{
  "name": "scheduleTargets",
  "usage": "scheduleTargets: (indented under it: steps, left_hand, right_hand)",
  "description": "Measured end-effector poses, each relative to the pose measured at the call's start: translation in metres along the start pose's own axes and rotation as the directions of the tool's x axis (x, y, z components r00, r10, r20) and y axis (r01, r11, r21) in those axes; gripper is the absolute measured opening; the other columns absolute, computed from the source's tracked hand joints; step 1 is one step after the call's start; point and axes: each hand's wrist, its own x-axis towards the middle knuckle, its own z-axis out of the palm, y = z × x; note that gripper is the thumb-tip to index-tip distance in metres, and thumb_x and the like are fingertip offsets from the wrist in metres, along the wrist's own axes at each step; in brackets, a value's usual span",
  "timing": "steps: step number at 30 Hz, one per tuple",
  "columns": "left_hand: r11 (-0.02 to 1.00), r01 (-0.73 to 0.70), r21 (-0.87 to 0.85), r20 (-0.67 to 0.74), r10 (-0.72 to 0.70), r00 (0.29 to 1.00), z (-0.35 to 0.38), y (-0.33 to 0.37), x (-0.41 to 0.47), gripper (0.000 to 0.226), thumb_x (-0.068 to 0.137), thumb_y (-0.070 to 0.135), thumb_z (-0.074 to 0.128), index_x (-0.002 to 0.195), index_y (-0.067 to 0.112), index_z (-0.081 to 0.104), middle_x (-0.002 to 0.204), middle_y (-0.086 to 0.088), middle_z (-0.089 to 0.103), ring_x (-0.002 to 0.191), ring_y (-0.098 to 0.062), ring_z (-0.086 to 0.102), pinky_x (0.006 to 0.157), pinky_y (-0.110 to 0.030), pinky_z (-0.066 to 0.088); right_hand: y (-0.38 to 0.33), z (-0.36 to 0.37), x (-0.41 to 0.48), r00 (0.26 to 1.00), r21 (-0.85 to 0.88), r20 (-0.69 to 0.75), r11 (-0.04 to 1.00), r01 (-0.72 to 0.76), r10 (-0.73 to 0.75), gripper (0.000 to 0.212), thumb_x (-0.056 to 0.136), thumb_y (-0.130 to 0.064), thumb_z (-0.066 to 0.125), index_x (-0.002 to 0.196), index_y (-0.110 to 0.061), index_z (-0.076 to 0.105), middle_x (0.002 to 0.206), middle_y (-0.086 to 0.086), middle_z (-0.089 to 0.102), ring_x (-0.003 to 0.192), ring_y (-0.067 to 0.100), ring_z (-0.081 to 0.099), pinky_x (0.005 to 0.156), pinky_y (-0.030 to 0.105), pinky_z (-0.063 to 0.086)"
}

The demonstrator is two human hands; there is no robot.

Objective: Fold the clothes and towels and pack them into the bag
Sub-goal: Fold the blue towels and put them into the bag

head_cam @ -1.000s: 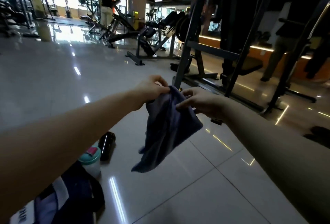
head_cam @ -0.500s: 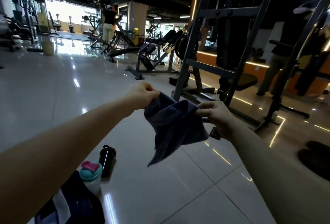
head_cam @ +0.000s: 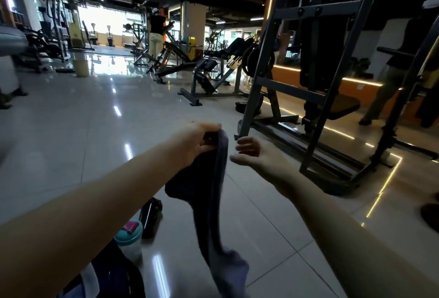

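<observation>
A dark blue-grey towel (head_cam: 209, 193) hangs long and narrow in the air over the tiled floor. My left hand (head_cam: 194, 141) pinches its top edge. Just to the right of that edge is my right hand (head_cam: 249, 152), with fingers apart, holding nothing and not touching the cloth. The towel's lower end is blurred near the bottom of the view. A dark bag (head_cam: 114, 276) with a white cloth (head_cam: 91, 278) at its mouth lies on the floor at the bottom left, partly behind my left forearm.
A teal-lidded shaker bottle (head_cam: 129, 238) and a black bottle (head_cam: 150, 214) stand on the floor beside the bag. A black steel gym rack (head_cam: 316, 88) rises close on the right. Weight machines and a standing person (head_cam: 155, 34) are far behind.
My right hand has let go of the towel and opened. The towel, earlier stretched between both hands, now hangs long from my left hand alone.
</observation>
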Motion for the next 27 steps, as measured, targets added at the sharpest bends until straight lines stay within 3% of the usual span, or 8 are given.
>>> scheduleTargets:
  steps: [4, 8, 11, 14, 17, 22, 25, 27]
  left_hand:
    - [0.988, -0.022, 0.153, 0.093, 0.008, 0.996, 0.005, -0.001, -0.001, 0.062, 0.066, 0.031, 0.090, 0.108, -0.005, 0.063, 0.108, -0.020, 0.069, 0.099, -0.030, 0.070, 0.073, -0.031, 0.057]
    - [0.917, -0.160, 0.365, 0.034, 0.159, 0.987, 0.010, -0.002, -0.008, 0.020, 0.083, 0.020, 0.081, 0.096, 0.005, 0.075, 0.089, -0.007, 0.074, 0.089, -0.016, 0.071, 0.065, -0.021, 0.054]
    - [0.746, -0.314, 0.587, 0.113, 0.309, 0.944, 0.005, -0.005, -0.012, 0.024, 0.085, 0.024, 0.080, 0.103, 0.012, 0.072, 0.091, -0.002, 0.069, 0.086, -0.013, 0.065, 0.067, -0.021, 0.048]
    - [0.726, -0.298, 0.620, 0.239, 0.187, 0.953, 0.000, -0.011, -0.009, 0.054, 0.085, 0.022, 0.080, 0.133, 0.017, 0.056, 0.119, -0.001, 0.061, 0.107, -0.012, 0.061, 0.078, -0.018, 0.049]
    - [0.745, -0.251, 0.618, 0.371, 0.005, 0.928, -0.005, -0.020, -0.007, 0.041, 0.091, 0.012, 0.072, 0.131, 0.016, 0.061, 0.119, -0.007, 0.070, 0.114, -0.019, 0.065, 0.093, -0.027, 0.052]
    - [0.729, -0.271, 0.629, 0.374, 0.022, 0.927, -0.002, -0.028, -0.005, 0.014, 0.094, 0.003, 0.060, 0.101, 0.006, 0.073, 0.086, -0.011, 0.073, 0.083, -0.023, 0.070, 0.076, -0.031, 0.058]
    - [0.594, -0.290, 0.750, 0.315, 0.064, 0.947, 0.000, -0.030, -0.003, 0.017, 0.092, 0.005, 0.057, 0.088, 0.007, 0.073, 0.069, -0.003, 0.064, 0.064, -0.011, 0.061, 0.059, -0.022, 0.049]
    - [0.389, -0.327, 0.861, 0.292, 0.149, 0.945, -0.003, -0.035, 0.000, 0.019, 0.089, 0.007, 0.056, 0.079, 0.008, 0.072, 0.064, -0.001, 0.059, 0.059, -0.013, 0.054, 0.056, -0.023, 0.042]
  right_hand:
    - [-0.002, 0.032, 0.006, 0.996, 0.054, -0.071, 0.997, 0.051, -0.047, 0.031, 0.088, -0.031, 0.075, 0.111, -0.013, 0.067, 0.105, 0.005, 0.071, 0.100, 0.017, 0.069, 0.092, 0.040, 0.057]
    - [-0.005, 0.036, 0.012, 0.991, 0.102, -0.131, 0.995, 0.010, 0.003, 0.018, 0.101, -0.016, 0.054, 0.107, -0.012, 0.071, 0.104, 0.013, 0.071, 0.102, 0.027, 0.068, 0.094, 0.046, 0.055]
    - [-0.008, 0.028, 0.012, 0.995, 0.100, -0.097, 0.995, -0.028, 0.038, 0.025, 0.102, -0.014, 0.047, 0.117, -0.014, 0.068, 0.108, 0.010, 0.068, 0.103, 0.023, 0.064, 0.092, 0.041, 0.054]
    - [-0.007, 0.019, 0.009, 0.999, 0.083, -0.042, 0.996, -0.016, 0.020, 0.025, 0.104, -0.013, 0.045, 0.113, -0.015, 0.069, 0.100, 0.005, 0.070, 0.091, 0.011, 0.068, 0.074, 0.025, 0.056]
    - [-0.007, 0.009, 0.004, 1.000, 0.069, -0.002, 0.998, -0.004, 0.004, 0.027, 0.103, -0.009, 0.046, 0.099, -0.019, 0.072, 0.089, 0.000, 0.070, 0.071, -0.002, 0.066, 0.062, 0.013, 0.050]
    - [-0.002, -0.009, -0.003, 0.999, -0.079, -0.041, 0.997, 0.022, -0.025, 0.014, 0.095, -0.016, 0.064, 0.099, -0.004, 0.071, 0.101, 0.022, 0.070, 0.099, 0.033, 0.068, 0.088, 0.049, 0.054]
    - [0.006, -0.015, -0.002, 0.998, -0.194, -0.065, 0.981, -0.007, -0.005, 0.011, 0.092, -0.008, 0.065, 0.097, 0.000, 0.070, 0.100, 0.025, 0.069, 0.099, 0.039, 0.066, 0.090, 0.053, 0.053]
    - [0.014, -0.016, 0.001, 0.997, -0.292, -0.083, 0.956, -0.016, -0.009, 0.009, 0.090, -0.007, 0.064, 0.094, -0.005, 0.071, 0.096, 0.020, 0.070, 0.095, 0.036, 0.067, 0.087, 0.052, 0.054]
